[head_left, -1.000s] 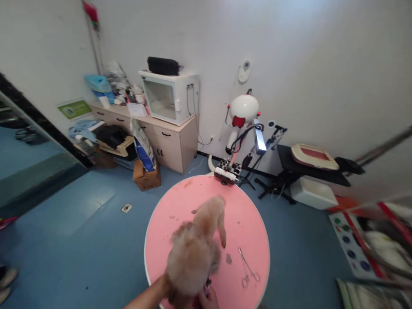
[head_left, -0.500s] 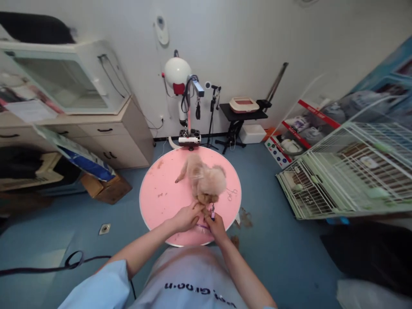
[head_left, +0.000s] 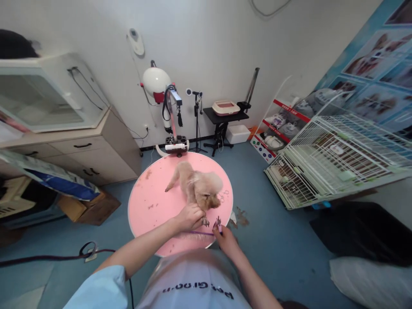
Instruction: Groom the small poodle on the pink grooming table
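Note:
A small tan curly dog point(head_left: 196, 188) stands on a round pink table point(head_left: 151, 206). My left hand point(head_left: 189, 216) is closed around the dog's front paw near the table's front edge. My right hand point(head_left: 225, 236) grips a small purple tool point(head_left: 219, 223), held just right of that paw. A purple comb point(head_left: 198, 233) lies on the table between my hands. Thin scissors point(head_left: 225, 195) rest on the table right of the dog.
A white dryer on a stand point(head_left: 157, 83) rises behind the table. Wooden cabinet point(head_left: 83, 150) with a glass-door box stands left. White wire cages point(head_left: 328, 167) stand right. A black cable point(head_left: 48, 256) lies on the blue floor, fur clippings point(head_left: 240, 214) near the table.
The view swung from the room's left side to over the table. My hands came into view; the right hand with the tool has drawn slightly away from the paw.

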`<state>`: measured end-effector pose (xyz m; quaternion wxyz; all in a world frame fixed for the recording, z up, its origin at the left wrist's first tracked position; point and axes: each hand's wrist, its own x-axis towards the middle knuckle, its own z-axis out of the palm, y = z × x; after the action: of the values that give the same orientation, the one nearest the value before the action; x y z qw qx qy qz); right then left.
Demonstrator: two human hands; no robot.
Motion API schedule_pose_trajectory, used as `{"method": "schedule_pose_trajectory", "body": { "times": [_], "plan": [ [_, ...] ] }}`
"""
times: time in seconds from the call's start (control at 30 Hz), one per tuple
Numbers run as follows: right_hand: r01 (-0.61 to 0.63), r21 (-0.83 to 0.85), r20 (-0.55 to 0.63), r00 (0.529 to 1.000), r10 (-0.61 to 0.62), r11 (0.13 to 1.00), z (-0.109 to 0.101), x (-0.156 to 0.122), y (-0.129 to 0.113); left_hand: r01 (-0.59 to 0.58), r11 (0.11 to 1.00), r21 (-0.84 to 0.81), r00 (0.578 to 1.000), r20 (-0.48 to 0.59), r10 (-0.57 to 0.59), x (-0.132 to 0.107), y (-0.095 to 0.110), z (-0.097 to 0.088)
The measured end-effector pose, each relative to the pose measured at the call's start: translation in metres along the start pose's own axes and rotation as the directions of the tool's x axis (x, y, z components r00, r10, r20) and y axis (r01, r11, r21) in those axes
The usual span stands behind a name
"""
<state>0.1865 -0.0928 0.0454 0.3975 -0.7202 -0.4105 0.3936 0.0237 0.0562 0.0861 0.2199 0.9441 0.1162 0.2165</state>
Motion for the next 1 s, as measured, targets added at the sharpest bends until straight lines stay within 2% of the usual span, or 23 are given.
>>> {"method": "schedule_pose_trajectory", "body": {
  "times": [0.07,0.1,0.23,0.3,0.4,0.5,0.53,0.57,0.63,0.7,0.77,0.83,0.9,1.0],
  "plan": [
    [0.062,-0.105,-0.003,0.998,-0.062,0.993,-0.003,-0.003,0.005,0.015,0.998,-0.068,0.999,-0.037,-0.018,-0.002,0.004,0.007],
    [0.085,-0.089,0.030,0.996,-0.083,0.992,-0.003,-0.004,0.006,0.018,0.996,-0.082,0.998,-0.060,-0.023,-0.004,0.006,0.011],
    [0.080,0.170,0.234,0.965,-0.119,0.982,-0.002,-0.008,-0.008,-0.020,0.995,-0.095,0.977,-0.214,-0.001,-0.005,0.017,0.018],
    [0.119,0.214,0.262,0.949,-0.174,0.970,-0.001,-0.012,-0.022,-0.074,0.995,-0.070,0.938,-0.344,0.046,-0.003,0.024,0.014],
    [0.336,0.160,0.223,0.904,-0.365,0.928,-0.002,-0.018,-0.044,-0.128,0.992,-0.020,0.859,-0.502,0.101,0.005,0.035,0.001],
    [0.529,-0.017,0.022,0.849,-0.528,0.849,-0.005,-0.020,-0.062,-0.121,0.992,-0.036,0.831,-0.550,0.081,0.014,0.046,-0.015],
    [0.572,-0.089,-0.074,0.812,-0.579,0.815,-0.006,-0.019,-0.067,-0.112,0.993,-0.047,0.824,-0.562,0.066,0.016,0.050,-0.020],
    [0.610,-0.163,-0.172,0.756,-0.631,0.775,-0.007,-0.017,-0.072,-0.106,0.993,-0.055,0.814,-0.578,0.055,0.019,0.053,-0.024],
    [0.672,-0.308,-0.316,0.596,-0.738,0.674,-0.009,-0.012,-0.082,-0.101,0.993,-0.053,0.784,-0.619,0.047,0.023,0.059,-0.032],
    [0.704,-0.436,-0.358,0.437,-0.825,0.562,-0.012,-0.007,-0.093,-0.099,0.994,-0.036,0.753,-0.656,0.051,0.027,0.064,-0.039],
    [0.707,-0.523,-0.334,0.343,-0.878,0.475,-0.016,-0.004,-0.104,-0.089,0.996,-0.015,0.729,-0.682,0.055,0.029,0.068,-0.045],
    [0.702,-0.566,-0.305,0.308,-0.901,0.432,-0.018,-0.003,-0.113,-0.072,0.997,0.019,0.708,-0.704,0.064,0.030,0.069,-0.050],
    [0.694,-0.584,-0.300,0.297,-0.906,0.421,-0.019,-0.003,-0.119,-0.048,0.997,0.056,0.694,-0.717,0.074,0.031,0.069,-0.054],
    [0.678,-0.611,-0.309,0.270,-0.912,0.408,-0.018,-0.005,-0.124,-0.058,0.996,0.074,0.702,-0.706,0.094,0.029,0.066,-0.057]
  ]
}}
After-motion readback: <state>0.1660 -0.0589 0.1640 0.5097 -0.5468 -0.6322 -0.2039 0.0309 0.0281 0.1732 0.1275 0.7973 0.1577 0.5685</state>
